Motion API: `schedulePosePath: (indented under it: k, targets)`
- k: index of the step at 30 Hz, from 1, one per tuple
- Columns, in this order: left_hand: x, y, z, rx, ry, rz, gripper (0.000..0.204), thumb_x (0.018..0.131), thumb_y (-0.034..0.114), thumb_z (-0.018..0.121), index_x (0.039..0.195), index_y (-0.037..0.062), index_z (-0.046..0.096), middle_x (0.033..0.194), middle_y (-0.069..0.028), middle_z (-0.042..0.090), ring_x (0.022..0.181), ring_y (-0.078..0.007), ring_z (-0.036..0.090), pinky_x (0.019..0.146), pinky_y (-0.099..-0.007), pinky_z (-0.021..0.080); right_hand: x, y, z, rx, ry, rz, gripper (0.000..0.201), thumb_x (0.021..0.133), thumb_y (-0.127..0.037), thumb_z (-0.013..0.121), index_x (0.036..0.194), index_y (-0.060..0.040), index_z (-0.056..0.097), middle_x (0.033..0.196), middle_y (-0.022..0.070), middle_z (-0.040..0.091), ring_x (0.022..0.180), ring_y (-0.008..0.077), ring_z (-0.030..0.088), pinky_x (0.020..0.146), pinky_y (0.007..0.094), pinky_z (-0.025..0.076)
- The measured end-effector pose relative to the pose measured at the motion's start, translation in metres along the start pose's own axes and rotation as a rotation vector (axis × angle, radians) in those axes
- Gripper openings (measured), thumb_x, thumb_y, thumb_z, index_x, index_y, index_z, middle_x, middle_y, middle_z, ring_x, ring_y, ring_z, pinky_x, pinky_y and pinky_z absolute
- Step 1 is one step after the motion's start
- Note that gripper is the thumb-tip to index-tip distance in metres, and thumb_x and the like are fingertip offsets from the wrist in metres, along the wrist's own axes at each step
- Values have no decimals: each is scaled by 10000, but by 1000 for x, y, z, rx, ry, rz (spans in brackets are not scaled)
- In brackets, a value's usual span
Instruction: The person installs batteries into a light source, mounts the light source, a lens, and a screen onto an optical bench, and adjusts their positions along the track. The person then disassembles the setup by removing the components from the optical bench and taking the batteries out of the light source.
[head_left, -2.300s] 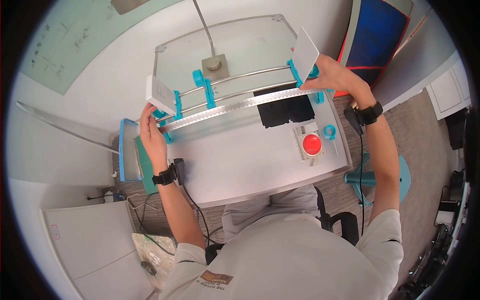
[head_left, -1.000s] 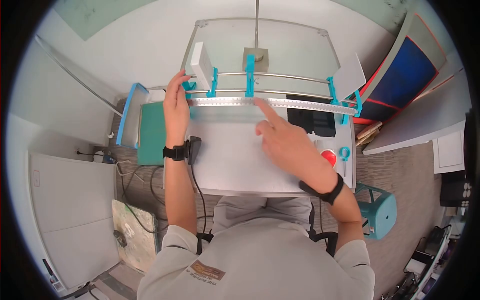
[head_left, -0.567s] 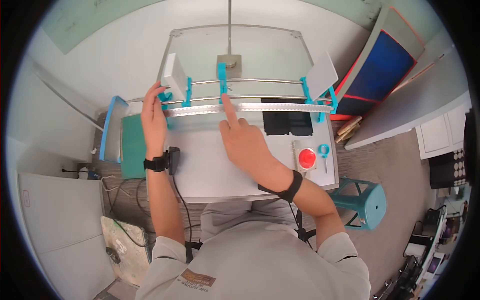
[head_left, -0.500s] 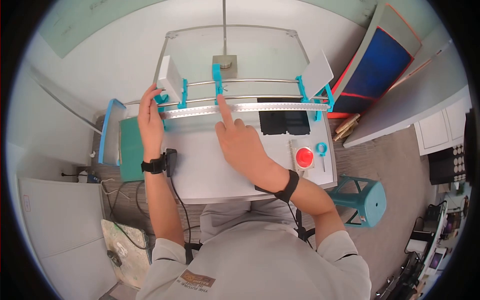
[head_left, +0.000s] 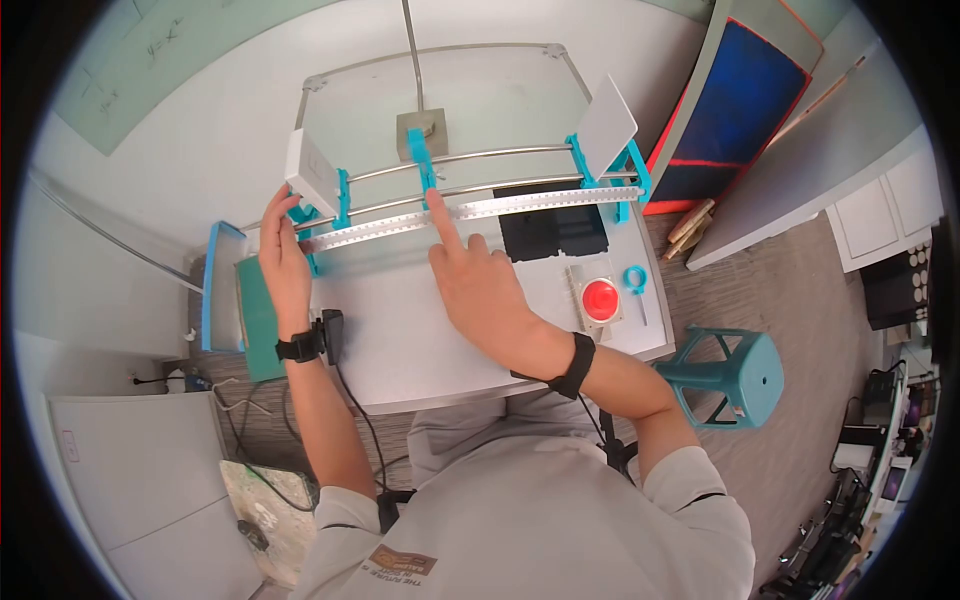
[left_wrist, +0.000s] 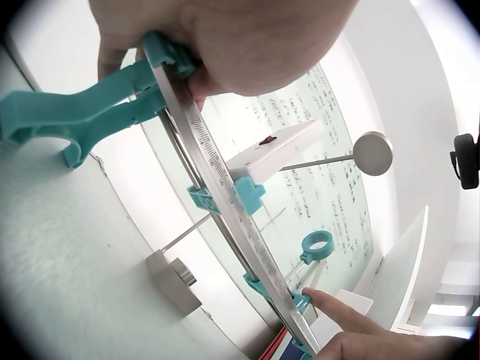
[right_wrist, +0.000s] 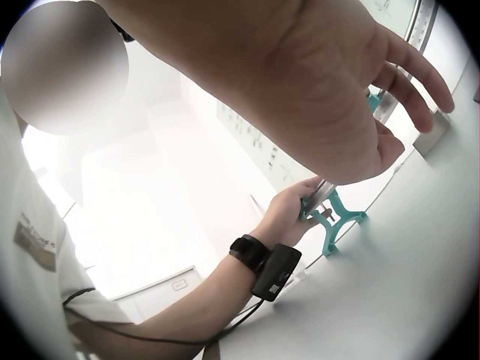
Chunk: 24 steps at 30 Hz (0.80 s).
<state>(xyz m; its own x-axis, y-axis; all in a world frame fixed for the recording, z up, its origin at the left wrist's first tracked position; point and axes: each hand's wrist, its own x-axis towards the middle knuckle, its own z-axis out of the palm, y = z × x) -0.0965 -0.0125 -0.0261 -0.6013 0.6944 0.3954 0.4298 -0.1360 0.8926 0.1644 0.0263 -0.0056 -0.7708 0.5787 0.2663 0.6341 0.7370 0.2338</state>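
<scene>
An optical bench with two metal rails, a silver ruler (head_left: pixel 500 207) and turquoise supports stands across the table. My left hand (head_left: pixel 285 255) grips its left end, with the turquoise end support (left_wrist: pixel 82 112) between thumb and fingers in the left wrist view. My right hand (head_left: pixel 480 290) reaches to the middle slide, its straight index finger touching the base of the turquoise ring holder (head_left: pixel 420 155). The other fingers of that hand are bent and hold nothing. A white box (head_left: pixel 312 172) is mounted near the left end, and a thin white panel (head_left: pixel 608 125) near the right.
Black cloth (head_left: pixel 553 225) lies behind a red round button (head_left: pixel 600 299) on the table's right. Beside it is a turquoise ring on a rod (head_left: pixel 635 280). A metal stand base (head_left: pixel 422 130) is behind the bench. A stool (head_left: pixel 740 375) stands at right.
My right hand has left the bench's right end beside the white panel and come to the middle slide, index finger out. My left hand stays at the left end. The head view has shifted.
</scene>
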Motion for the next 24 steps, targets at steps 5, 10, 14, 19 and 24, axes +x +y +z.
schedulePosePath:
  k: [5, 10, 14, 19, 24]
  targets:
    - [0, -1, 0, 56, 11, 14, 320, 1084, 96, 383, 1232, 104, 667, 1478, -17, 576, 1076, -106, 613, 695, -238, 525, -2, 7, -2, 39, -112, 52, 220, 801, -113, 716, 1004, -37, 685, 1692, 249, 151, 800, 176, 614, 571, 275, 520]
    - [0, 2, 1, 44, 4, 6, 320, 1091, 107, 382, 1227, 103, 671, 1475, -14, 578, 1074, -105, 615, 689, -239, 526, -8, 15, 5, 61, -100, 77, 221, 788, -111, 722, 994, -39, 685, 1695, 239, 147, 799, 180, 613, 557, 276, 514]
    - [0, 2, 1, 42, 9, -4, 319, 1093, 114, 386, 1225, 97, 676, 1472, -14, 581, 1061, -105, 618, 688, -240, 530, -13, 21, 9, 64, -58, 80, 208, 781, -101, 716, 977, -38, 682, 1694, 241, 149, 787, 180, 600, 548, 268, 504]
    - [0, 2, 1, 57, 5, 2, 318, 1094, 123, 390, 1229, 94, 676, 1472, -16, 581, 1056, -112, 622, 692, -244, 539, -17, 29, 7, 85, -76, 96, 302, 783, -88, 704, 1075, -27, 662, 1693, 234, 158, 793, 184, 591, 547, 275, 501]
    - [0, 1, 0, 59, 5, 2, 324, 1090, 119, 387, 1237, 95, 675, 1478, -17, 575, 1045, -117, 622, 703, -251, 550, -22, 39, 8, 119, 4, 78, 479, 780, -71, 691, 1249, -3, 619, 1690, 221, 178, 799, 193, 589, 557, 269, 504]
